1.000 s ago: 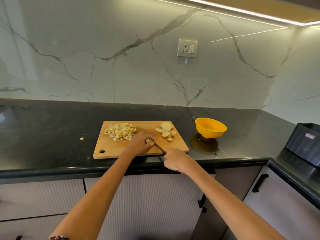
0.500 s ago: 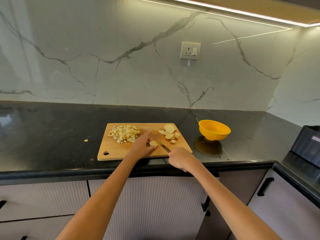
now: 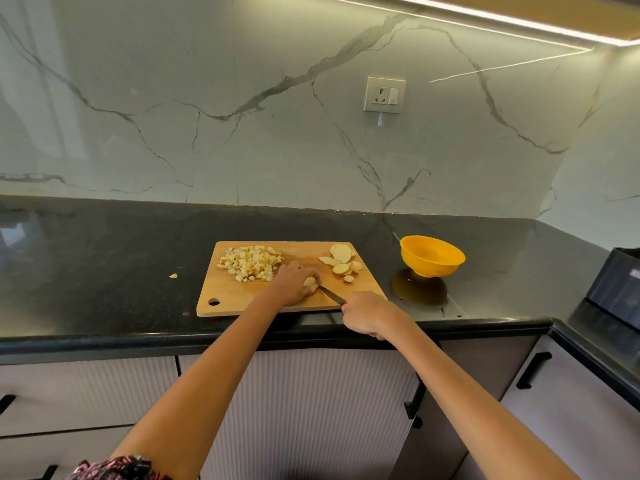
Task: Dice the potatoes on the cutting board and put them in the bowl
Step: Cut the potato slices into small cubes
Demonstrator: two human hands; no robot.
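A wooden cutting board [image 3: 242, 299] lies on the black counter. A heap of diced potato [image 3: 251, 262] sits at its back left, and several potato slices [image 3: 342, 262] lie at its back right. My left hand [image 3: 294, 284] holds a potato slice [image 3: 309, 281] down on the board with curled fingers. My right hand [image 3: 367, 312] grips the handle of a knife [image 3: 331, 294], whose blade points at that slice and touches it. An orange bowl [image 3: 432, 255] stands on the counter just right of the board.
One stray potato bit [image 3: 173, 276] lies on the black counter [image 3: 104, 258] left of the board. A dark appliance [image 3: 616, 289] sits at the far right. The marble wall with a socket [image 3: 384, 94] rises behind. Cabinet drawers run below the counter edge.
My left hand has curled tighter over the single slice. The knife blade has moved in against it. The view has shifted slightly.
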